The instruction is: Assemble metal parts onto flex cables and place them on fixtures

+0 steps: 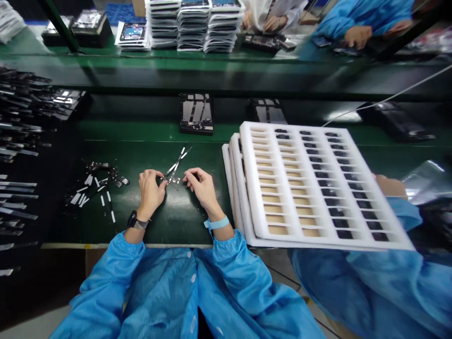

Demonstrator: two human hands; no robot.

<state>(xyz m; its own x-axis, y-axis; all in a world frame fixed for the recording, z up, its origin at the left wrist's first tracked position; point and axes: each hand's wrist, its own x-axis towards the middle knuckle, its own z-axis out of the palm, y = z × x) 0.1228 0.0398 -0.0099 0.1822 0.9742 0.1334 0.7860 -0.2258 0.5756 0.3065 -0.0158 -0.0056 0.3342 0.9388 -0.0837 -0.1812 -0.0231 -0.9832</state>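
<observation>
In the head view, my left hand (151, 192) pinches a small flex cable assembly (174, 180) over the green bench. Two thin strips with white sections cross and stick out from it toward the far side. My right hand (204, 189) is just right of the assembly, thumb and fingertips pressed together. Whatever may be between those fingertips is too small to make out. To the left of my hands lies a loose pile of similar flex cables (106, 181) with black and white strips.
A white foam tray (251, 188) with slots, some filled with black parts, sits stacked at right. Black device housings (196, 114) stand along the back channel. Dark strips (17, 127) hang at left. Stacked white trays (192, 28) and co-workers' hands (357, 36) are beyond; another person sits at right.
</observation>
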